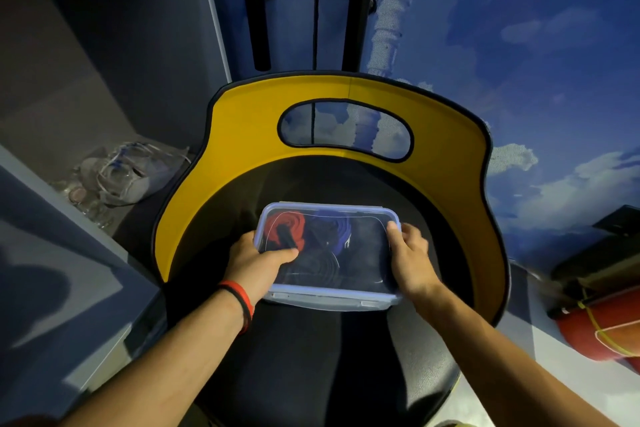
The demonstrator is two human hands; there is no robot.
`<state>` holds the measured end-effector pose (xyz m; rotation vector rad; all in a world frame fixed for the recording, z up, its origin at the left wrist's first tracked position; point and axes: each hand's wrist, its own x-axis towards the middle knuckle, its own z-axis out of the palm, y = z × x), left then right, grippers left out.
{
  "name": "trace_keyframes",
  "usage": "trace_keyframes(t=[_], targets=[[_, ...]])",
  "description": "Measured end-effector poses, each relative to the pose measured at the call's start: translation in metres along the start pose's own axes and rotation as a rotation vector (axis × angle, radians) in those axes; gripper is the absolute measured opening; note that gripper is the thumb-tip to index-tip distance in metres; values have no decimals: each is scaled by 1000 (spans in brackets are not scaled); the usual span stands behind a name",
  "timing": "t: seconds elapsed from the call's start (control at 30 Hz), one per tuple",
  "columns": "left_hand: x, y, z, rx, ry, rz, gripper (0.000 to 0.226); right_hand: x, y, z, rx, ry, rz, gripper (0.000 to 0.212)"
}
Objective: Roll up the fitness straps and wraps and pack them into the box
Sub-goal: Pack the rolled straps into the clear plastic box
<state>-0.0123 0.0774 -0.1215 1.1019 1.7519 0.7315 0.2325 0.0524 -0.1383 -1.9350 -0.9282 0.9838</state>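
A clear plastic box (346, 300) with a bluish lid sits on the black seat of a chair (311, 357). Through the lid I see a red rolled strap (294, 224), a blue rolled strap (337, 227) and dark rolled wraps (322, 265). My left hand (254, 262) grips the box's left side, thumb lying on the lid. My right hand (410, 258) holds the right side, fingers on the lid's edge. The lid lies over the box.
The chair has a yellow curved back (242, 135) with a handle cut-out. Crumpled clear plastic packaging (128, 173) lies on the floor at left. A red cylinder (595, 333) and a dark object lie at right. A grey cabinet edge stands at left.
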Motion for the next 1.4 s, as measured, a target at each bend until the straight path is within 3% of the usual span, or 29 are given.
trace_keyframes(t=[0.1, 0.2, 0.33, 0.5, 0.7, 0.93, 1.17, 1.4], targets=[[-7, -7, -9, 396, 85, 136, 51, -17, -8, -1, -242, 287, -264, 30], [-24, -17, -10, 501, 155, 289, 83, -32, -16, -7, -362, 228, -339, 23], [-36, -24, -14, 489, 101, 427, 64, -46, -25, -22, -691, 89, -425, 30], [-43, -27, -13, 519, 80, 450, 60, -68, -18, -20, -769, -76, -405, 94], [-44, -32, -13, 461, 52, 434, 63, -74, -6, -24, -485, -172, -418, 140], [-38, -34, -21, 397, 67, 454, 64, -65, 11, -23, -598, -95, -532, 140], [-38, -41, -15, 408, -28, 460, 56, -66, 3, -27, -789, -103, -577, 133], [-33, -27, -29, 438, 10, 381, 65, -68, -11, -23, -948, 9, -517, 108]])
